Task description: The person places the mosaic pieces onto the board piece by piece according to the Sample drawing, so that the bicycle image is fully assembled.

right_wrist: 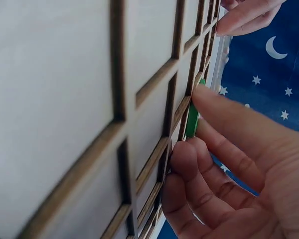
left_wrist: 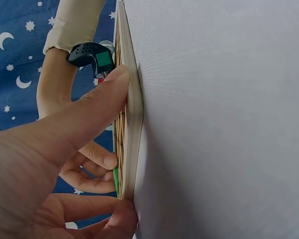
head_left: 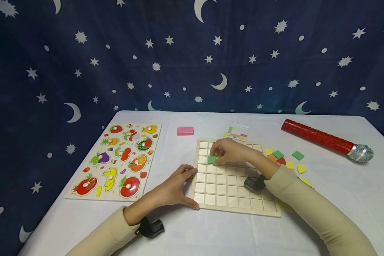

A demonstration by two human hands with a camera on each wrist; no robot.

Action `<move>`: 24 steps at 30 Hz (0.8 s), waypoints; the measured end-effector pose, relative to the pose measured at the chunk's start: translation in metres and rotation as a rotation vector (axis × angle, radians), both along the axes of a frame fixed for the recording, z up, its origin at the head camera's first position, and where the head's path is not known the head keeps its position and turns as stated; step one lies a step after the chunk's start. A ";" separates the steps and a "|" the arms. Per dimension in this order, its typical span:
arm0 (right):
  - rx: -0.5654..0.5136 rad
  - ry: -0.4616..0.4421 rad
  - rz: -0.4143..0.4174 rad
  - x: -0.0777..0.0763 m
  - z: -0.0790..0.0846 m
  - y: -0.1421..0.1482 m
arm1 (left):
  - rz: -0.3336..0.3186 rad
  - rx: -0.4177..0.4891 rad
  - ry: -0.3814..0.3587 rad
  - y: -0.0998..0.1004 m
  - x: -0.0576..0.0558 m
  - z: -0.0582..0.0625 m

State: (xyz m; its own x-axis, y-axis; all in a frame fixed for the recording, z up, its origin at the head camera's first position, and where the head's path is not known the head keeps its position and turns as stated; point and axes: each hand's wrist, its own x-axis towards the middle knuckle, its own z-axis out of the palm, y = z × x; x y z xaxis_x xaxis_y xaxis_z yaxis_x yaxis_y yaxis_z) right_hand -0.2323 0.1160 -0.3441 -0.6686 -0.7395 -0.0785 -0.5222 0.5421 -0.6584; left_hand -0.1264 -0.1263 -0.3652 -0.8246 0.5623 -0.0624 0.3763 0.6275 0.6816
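A pale wooden grid board [head_left: 219, 200] lies on the table. My right hand [head_left: 232, 151] pinches a green square tile [head_left: 211, 159] between thumb and fingers at the board's upper left cells. In the right wrist view the green tile [right_wrist: 192, 119] stands tilted against the grid. My left hand [head_left: 179, 186] rests on the board's left side, its thumb at the near corner and its fingertips farther up the edge. Thumb and fingers of the left hand [left_wrist: 55, 144] touch the board's rim [left_wrist: 134, 114] in the left wrist view.
Right of the board lie several loose green, yellow, orange and red pieces [head_left: 298, 155]. Behind it are a patterned grid card [head_left: 236, 131] and a pink block [head_left: 185, 131]. A fruit puzzle board [head_left: 115, 161] lies left, a red microphone [head_left: 320, 137] far right.
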 end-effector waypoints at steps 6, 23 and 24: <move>0.002 -0.005 -0.016 0.001 0.000 -0.001 | -0.012 0.001 0.007 0.000 0.000 0.001; 0.001 0.029 -0.023 0.007 0.004 0.011 | -0.008 0.004 0.005 0.000 -0.001 0.001; 0.000 0.037 -0.018 0.007 0.005 0.012 | -0.009 0.004 0.006 0.000 -0.001 0.001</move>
State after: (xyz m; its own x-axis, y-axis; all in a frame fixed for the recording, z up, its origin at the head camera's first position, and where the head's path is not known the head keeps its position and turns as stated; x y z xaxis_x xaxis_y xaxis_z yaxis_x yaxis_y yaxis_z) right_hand -0.2249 0.1283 -0.3394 -0.6840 -0.7275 -0.0529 -0.5368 0.5512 -0.6388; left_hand -0.1271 -0.1259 -0.3646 -0.8198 0.5699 -0.0556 0.3858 0.6215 0.6818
